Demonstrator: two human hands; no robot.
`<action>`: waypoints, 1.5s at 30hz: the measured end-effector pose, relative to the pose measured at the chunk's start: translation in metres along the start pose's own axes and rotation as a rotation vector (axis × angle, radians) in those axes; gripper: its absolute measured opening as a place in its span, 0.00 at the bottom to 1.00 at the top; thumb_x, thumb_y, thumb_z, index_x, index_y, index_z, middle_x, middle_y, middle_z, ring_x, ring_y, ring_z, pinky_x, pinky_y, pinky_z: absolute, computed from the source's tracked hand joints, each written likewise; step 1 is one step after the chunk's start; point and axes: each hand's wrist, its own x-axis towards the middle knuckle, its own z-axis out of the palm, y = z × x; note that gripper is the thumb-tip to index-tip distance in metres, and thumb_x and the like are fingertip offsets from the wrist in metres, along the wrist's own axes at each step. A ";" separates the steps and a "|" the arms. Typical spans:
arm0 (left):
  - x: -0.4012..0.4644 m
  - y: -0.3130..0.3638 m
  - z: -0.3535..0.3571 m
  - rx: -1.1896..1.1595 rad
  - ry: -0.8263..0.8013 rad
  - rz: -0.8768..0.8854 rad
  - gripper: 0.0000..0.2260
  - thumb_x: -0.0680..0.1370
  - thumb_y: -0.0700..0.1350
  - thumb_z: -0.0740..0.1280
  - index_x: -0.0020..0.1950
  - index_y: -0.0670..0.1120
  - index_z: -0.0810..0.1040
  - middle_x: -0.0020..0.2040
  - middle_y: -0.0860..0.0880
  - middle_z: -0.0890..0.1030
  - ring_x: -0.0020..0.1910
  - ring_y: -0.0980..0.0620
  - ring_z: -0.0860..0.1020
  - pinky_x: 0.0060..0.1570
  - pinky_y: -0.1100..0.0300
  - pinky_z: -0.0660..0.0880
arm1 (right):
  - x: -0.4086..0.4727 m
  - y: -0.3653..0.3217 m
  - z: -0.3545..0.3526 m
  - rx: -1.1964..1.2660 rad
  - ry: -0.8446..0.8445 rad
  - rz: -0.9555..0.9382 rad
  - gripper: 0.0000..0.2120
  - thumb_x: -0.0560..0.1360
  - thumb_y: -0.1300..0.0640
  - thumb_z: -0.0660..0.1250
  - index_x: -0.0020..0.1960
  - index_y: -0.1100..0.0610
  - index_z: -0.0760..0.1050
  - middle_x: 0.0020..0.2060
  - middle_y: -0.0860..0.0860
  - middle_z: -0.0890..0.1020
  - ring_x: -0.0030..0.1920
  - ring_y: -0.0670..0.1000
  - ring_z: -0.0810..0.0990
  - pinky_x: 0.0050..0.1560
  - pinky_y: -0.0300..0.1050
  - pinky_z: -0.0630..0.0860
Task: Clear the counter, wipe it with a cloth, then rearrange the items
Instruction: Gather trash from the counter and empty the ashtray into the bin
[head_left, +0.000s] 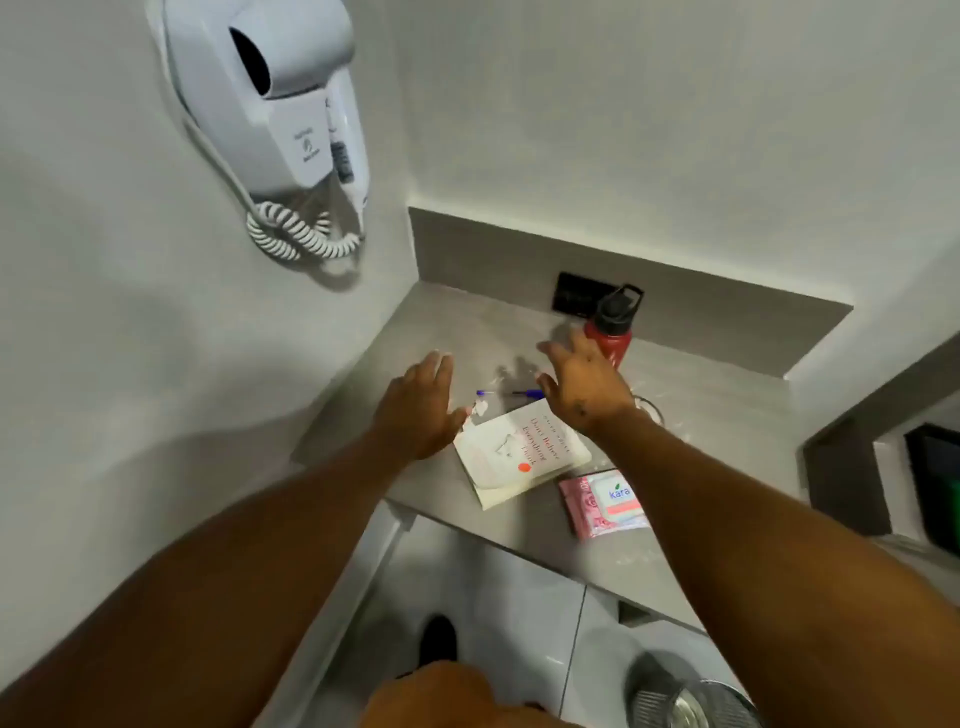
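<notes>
On the grey counter lies a white book near the front edge. Beside it on the right rests a pink wipes pack. A blue pen lies behind the book, next to some small white scraps. Against the back wall stands a red bottle with a black cap. My left hand hovers open over the counter left of the book. My right hand is open above the book's far end, just in front of the bottle. Neither holds anything.
A white wall-mounted hair dryer with a coiled cord hangs on the left wall. A black socket plate sits behind the bottle. A clear glass peeks from under my right wrist. A bin stands on the floor.
</notes>
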 end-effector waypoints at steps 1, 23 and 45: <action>-0.005 -0.005 0.005 0.003 -0.064 -0.025 0.34 0.78 0.59 0.61 0.79 0.43 0.56 0.78 0.40 0.60 0.71 0.39 0.67 0.66 0.45 0.69 | 0.002 -0.007 0.009 0.042 -0.057 0.019 0.21 0.79 0.51 0.62 0.72 0.50 0.67 0.72 0.56 0.66 0.69 0.60 0.70 0.66 0.56 0.72; 0.039 -0.061 0.073 -0.190 -0.318 0.064 0.14 0.76 0.42 0.66 0.61 0.52 0.81 0.60 0.48 0.77 0.59 0.48 0.77 0.60 0.57 0.75 | 0.100 -0.065 0.126 0.071 -0.604 0.164 0.12 0.77 0.60 0.66 0.60 0.58 0.78 0.56 0.58 0.80 0.53 0.57 0.80 0.55 0.48 0.76; 0.085 -0.045 0.064 -0.199 -0.386 0.340 0.20 0.79 0.44 0.64 0.72 0.53 0.72 0.68 0.48 0.76 0.64 0.47 0.76 0.64 0.56 0.71 | 0.011 -0.024 0.099 0.231 -0.589 0.454 0.22 0.72 0.62 0.70 0.64 0.49 0.77 0.62 0.53 0.78 0.61 0.54 0.76 0.63 0.46 0.74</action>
